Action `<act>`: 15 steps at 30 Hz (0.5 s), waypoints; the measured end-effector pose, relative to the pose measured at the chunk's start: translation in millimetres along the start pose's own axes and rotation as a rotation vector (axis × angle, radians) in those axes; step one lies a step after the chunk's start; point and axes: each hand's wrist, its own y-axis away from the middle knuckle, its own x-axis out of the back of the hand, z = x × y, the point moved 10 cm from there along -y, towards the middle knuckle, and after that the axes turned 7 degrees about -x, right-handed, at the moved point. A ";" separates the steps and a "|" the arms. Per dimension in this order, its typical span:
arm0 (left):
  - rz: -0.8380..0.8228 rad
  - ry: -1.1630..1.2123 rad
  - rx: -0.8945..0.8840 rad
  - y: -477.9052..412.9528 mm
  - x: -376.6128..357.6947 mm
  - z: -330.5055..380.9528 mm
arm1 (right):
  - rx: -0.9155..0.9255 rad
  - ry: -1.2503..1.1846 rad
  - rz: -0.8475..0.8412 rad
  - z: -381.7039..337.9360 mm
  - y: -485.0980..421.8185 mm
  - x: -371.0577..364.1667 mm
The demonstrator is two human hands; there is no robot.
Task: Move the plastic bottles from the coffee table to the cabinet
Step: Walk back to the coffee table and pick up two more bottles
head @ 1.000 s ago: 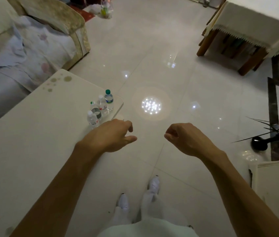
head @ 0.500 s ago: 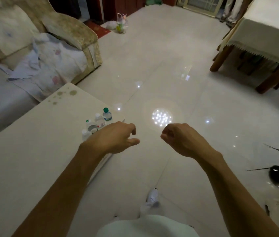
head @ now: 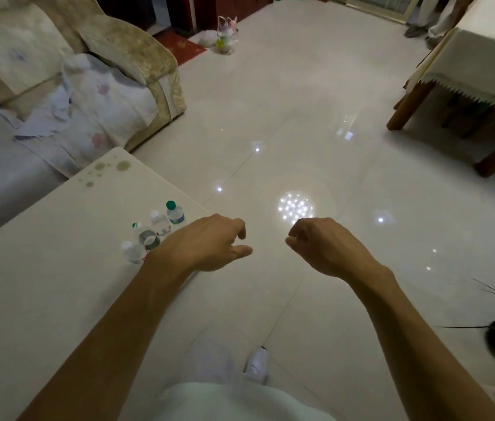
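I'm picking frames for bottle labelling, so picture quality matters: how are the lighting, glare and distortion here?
Head view: dim overall; a cluster of lamp reflections glares on the glossy floor; wide-angle bending stretches the forearms; the plastic bottles on the coffee table look small and soft, labels unreadable, one partly behind the left hand.

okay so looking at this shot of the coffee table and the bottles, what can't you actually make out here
From the head view:
- Nearest bottle: its lower part is hidden behind the left hand.
- Bottle labels: too small and dim to read, even on the green-capped bottle.
- Cabinet: not identifiable anywhere in the frame.
- Right hand: its curled fingertips face away, so the palm is unseen.
- Coffee table: cut off by the left and bottom edges.
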 end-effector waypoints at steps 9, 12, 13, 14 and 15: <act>0.005 0.066 0.094 -31.2 17.1 -55.4 | 0.068 0.030 -0.085 -33.4 -65.7 -3.1; 0.003 0.105 0.103 -52.8 27.2 -76.6 | 0.077 0.046 -0.096 -45.5 -97.0 2.0; 0.002 0.113 0.107 -60.5 32.7 -84.4 | 0.079 0.054 -0.101 -49.9 -108.2 4.6; 0.003 0.120 0.113 -68.3 39.1 -93.3 | 0.085 0.063 -0.108 -55.1 -120.1 6.9; 0.010 0.126 0.120 -75.9 46.0 -103.3 | 0.089 0.073 -0.117 -60.7 -132.3 9.0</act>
